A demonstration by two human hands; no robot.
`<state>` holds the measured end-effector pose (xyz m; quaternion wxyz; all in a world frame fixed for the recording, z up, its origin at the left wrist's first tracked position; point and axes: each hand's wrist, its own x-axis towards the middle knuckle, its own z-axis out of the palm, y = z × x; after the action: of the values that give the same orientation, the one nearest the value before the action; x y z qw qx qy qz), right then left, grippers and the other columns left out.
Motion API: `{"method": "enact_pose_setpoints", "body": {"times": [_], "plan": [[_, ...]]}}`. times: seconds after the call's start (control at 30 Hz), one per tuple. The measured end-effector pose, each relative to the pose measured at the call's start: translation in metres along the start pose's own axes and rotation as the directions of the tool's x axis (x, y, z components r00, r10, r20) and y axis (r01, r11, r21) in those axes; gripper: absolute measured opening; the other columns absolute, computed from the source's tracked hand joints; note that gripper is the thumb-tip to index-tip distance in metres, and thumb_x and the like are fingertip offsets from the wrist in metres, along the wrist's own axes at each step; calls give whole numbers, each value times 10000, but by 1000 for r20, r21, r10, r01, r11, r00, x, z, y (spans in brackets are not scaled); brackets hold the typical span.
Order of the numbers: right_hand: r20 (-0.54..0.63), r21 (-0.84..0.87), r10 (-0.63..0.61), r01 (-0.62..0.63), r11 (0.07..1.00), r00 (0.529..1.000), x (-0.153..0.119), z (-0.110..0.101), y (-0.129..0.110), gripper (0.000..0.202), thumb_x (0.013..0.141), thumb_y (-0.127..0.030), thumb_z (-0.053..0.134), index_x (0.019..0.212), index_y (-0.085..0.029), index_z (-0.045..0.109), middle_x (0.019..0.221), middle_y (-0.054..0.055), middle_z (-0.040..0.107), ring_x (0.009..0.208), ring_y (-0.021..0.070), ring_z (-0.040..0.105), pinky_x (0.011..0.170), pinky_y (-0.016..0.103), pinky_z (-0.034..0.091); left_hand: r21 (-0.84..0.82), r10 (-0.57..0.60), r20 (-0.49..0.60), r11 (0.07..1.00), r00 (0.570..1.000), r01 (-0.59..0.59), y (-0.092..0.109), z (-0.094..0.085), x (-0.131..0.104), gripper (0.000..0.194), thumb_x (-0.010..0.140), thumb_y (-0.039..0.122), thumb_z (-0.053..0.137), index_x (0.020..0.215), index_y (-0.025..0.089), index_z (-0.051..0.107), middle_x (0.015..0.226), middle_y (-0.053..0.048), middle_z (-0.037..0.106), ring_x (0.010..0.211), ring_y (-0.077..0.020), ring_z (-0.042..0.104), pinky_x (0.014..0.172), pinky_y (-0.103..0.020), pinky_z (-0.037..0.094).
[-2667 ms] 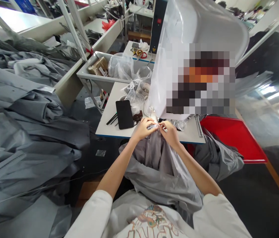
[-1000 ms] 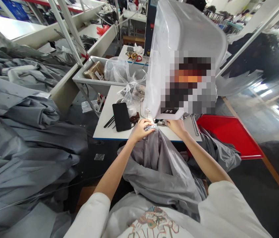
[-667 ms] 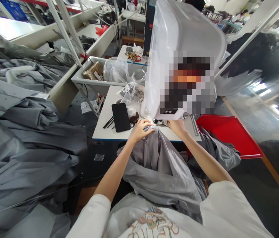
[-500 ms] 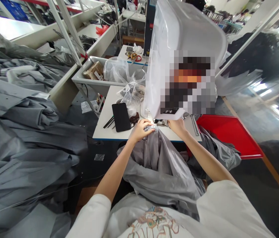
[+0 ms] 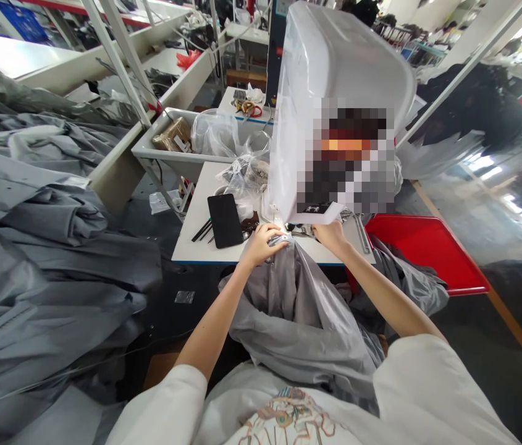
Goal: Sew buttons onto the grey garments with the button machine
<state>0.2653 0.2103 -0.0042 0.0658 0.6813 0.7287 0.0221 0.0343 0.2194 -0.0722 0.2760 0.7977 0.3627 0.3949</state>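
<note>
Grey fabric drapes from the front edge of the white table down over my lap. My left hand is closed on its upper edge, beside the foot of a white machine. Under the machine's right side is my right hand, near small metal parts; its fingertips are partly hidden, so what they hold cannot be made out. A black phone lies left of my left hand, with dark pens beside it.
Clear plastic bags lie behind the phone. A grey trough stands beyond the table. On the right is a red tray. Piled grey fabric fills the left side. Scissors lie on a farther table.
The view has shifted slightly, so the table and machine appear a little farther left. Both hands keep nearly the same places relative to the table and fabric.
</note>
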Motion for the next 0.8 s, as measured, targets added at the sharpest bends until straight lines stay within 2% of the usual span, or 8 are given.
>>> {"method": "enact_pose_setpoints", "body": {"times": [0.23, 0.4, 0.5, 0.7, 0.8], "plan": [[-62, 71, 65, -60, 996, 996, -5, 1, 6, 246, 853, -233, 470, 872, -188, 712, 904, 63, 683, 834, 210, 612, 639, 260, 356, -1, 2, 2, 1000, 1000, -2, 1, -1, 1, 228, 785, 348, 706, 980, 234, 677, 1105, -40, 608, 1095, -200, 528, 1010, -358, 395], [-79, 222, 123, -103, 970, 989, -6, 4, 13, 160, 794, -256, 567, 832, -213, 717, 869, 14, 687, 822, 188, 607, 651, 241, 366, -4, 3, -8, 1000, 1000, -4, 1, -1, 0, 225, 781, 341, 710, 976, 233, 677, 1098, -40, 606, 1090, -199, 530, 1002, -357, 403], [-62, 274, 108, -87, 958, 992, -5, 6, 17, 158, 812, -275, 583, 827, -214, 728, 892, 10, 693, 839, 191, 607, 676, 243, 386, 2, 0, -1, 1000, 1000, 0, 2, -1, 0, 227, 785, 344, 706, 980, 234, 676, 1100, -42, 607, 1096, -202, 532, 1009, -363, 398], [-68, 257, 65, -46, 965, 996, -6, 11, 21, 265, 887, -280, 489, 922, -201, 739, 948, 54, 694, 888, 211, 618, 707, 257, 413, 11, -4, -3, 1000, 1000, 4, 2, -1, 1, 220, 781, 332, 710, 975, 235, 675, 1101, -37, 612, 1095, -201, 530, 1010, -364, 394], [-80, 277, 61, -37, 960, 995, -6, 13, 23, 266, 879, -275, 491, 920, -193, 741, 925, 56, 697, 871, 211, 623, 718, 262, 421, 11, -7, -3, 1000, 1000, 7, 1, -1, 1, 215, 782, 330, 709, 974, 240, 675, 1099, -34, 613, 1093, -199, 530, 1012, -363, 393]]}}
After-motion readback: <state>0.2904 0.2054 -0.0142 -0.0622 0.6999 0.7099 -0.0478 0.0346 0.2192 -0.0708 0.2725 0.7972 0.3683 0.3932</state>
